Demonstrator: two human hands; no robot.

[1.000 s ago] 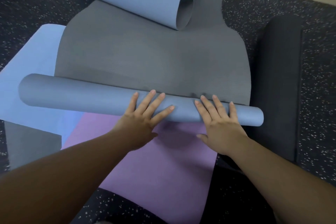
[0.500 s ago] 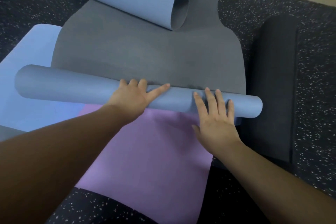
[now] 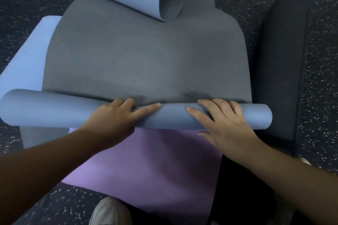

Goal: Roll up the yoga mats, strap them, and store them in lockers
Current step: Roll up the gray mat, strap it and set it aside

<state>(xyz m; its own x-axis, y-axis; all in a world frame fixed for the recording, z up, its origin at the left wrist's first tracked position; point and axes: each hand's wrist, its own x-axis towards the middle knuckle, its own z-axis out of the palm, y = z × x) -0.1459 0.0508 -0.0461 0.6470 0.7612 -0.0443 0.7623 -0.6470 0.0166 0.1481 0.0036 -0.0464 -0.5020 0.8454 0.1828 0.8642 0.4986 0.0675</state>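
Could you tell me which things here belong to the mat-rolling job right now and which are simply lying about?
In the job:
- blue-grey mat roll
- its unrolled grey length
- left hand, in a grip over the roll
- right hand, likewise

Lying about:
- purple mat
- light blue mat
- dark mat at right
- white shoe

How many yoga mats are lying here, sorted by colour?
Grey and blue mat, part rolled under the left hand and right hand: 1
Light blue mat, flat beneath it: 1
Purple mat, flat beneath the roll: 1
Dark mat, at the right: 1
Total: 4
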